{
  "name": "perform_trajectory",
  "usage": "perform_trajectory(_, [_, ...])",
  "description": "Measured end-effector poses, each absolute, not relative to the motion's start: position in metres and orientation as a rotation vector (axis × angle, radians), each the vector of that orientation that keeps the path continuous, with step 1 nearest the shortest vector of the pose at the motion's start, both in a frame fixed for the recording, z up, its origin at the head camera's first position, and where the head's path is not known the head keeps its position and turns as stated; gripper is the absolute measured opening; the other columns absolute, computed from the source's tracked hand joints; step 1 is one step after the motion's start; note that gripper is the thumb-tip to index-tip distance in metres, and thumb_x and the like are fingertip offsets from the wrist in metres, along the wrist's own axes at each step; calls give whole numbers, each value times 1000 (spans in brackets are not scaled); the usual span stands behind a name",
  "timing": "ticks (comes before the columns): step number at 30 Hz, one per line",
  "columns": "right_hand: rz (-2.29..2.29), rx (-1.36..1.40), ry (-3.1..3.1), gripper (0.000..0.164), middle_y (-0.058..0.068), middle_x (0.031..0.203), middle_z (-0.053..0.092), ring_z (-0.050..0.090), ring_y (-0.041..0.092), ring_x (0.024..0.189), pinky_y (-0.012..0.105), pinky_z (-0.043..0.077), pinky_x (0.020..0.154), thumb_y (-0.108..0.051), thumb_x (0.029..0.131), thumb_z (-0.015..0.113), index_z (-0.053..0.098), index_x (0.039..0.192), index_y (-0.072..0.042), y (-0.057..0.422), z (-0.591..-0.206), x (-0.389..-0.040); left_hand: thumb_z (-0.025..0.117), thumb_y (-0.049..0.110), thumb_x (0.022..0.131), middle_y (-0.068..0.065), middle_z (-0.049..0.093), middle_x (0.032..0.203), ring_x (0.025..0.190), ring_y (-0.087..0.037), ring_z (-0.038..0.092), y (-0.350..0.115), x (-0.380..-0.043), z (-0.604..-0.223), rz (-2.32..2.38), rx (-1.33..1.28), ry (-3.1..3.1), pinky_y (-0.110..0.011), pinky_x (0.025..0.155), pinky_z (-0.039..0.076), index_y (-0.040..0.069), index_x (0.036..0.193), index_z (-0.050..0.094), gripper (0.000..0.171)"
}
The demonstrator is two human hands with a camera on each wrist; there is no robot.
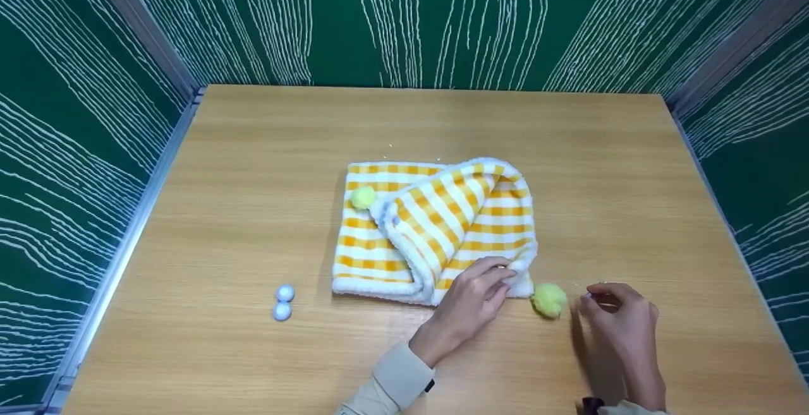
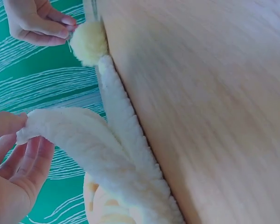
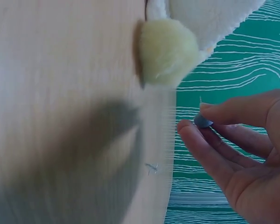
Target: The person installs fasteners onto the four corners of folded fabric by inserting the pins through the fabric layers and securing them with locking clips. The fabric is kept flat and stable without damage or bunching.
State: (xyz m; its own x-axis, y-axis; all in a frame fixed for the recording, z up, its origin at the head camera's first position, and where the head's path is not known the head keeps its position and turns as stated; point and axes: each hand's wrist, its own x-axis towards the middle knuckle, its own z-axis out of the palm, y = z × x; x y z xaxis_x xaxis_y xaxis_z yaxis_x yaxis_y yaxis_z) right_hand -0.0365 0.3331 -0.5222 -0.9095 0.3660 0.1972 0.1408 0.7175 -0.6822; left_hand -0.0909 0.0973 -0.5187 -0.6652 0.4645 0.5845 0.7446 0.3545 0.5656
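A yellow-and-white checked cloth (image 1: 373, 270) with fluffy white edging lies folded on the table, one flap turned back over it. My left hand (image 1: 471, 295) pinches the cloth's lower right edge; in the left wrist view the white fleece edge (image 2: 70, 128) is lifted between thumb and fingers. Right of that corner sits a yellow-green pompom (image 1: 549, 300). Beyond it, my right hand (image 1: 622, 320) is raised over the table. Between its thumb and fingertips it pinches a small blue-grey rounded knob (image 3: 203, 121), with a thin spike showing above the thumb.
Two small pale-blue balls, a nearer one (image 1: 282, 311) and a farther one (image 1: 285, 293), touch each other left of the cloth. Another pompom (image 1: 363, 198) lies at the cloth's upper left. A tiny clear scrap (image 3: 151, 168) lies on the wooden table (image 1: 253, 168). Green walls surround the table.
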Motion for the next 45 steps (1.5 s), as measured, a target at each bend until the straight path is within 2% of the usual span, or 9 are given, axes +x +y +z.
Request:
perform_trajectory(4, [993,-368,-2562,14,10,80,62,57,0,68,6,45,60,3,68,68,67,81,0,330,-521,-39,58,5,82,-2,56,108,102,-7,51,95,-92,-515,-1267,-1046,-2263,-9,84,38,7,98,65,17])
perform_trajectory(10, [1042,-332,-2488,15,9,80,61,57,-2,69,8,46,60,7,66,69,66,79,1,323,-515,-41,56,3,82,-2,55,107,101,-5,51,91,-94,-509,-1357,-993,-2235,-9,85,38,6,99,64,19])
perform_trajectory(17, [1138,-234,-2424,15,10,81,61,59,0,71,11,48,62,10,66,69,66,79,4,311,-499,-44,56,1,81,-4,55,109,86,-4,53,85,-97,-501,-1412,-944,-2183,-10,67,45,5,99,64,19])
perform_trajectory(24, [1186,-187,-2411,16,5,83,62,60,4,73,14,49,64,8,67,69,67,81,0,294,-487,-51,54,1,83,-3,52,112,80,-4,53,80,-99,-494,-1498,-909,-2167,-8,67,43,3,104,61,22])
perform_trajectory(36, [1216,43,-2389,16,4,84,63,60,11,76,16,49,67,4,69,69,67,83,-2,260,-466,-60,53,1,84,-3,51,113,79,-6,56,74,-102,-490,-1589,-873,-2106,-9,68,44,1,106,60,24])
perform_trajectory(45, [1341,258,-2257,19,10,83,62,61,17,73,21,51,65,11,68,67,66,83,0,238,-456,-64,54,1,83,-4,51,111,78,-5,55,70,-103,-488,-1580,-868,-2103,-10,67,45,0,106,61,24])
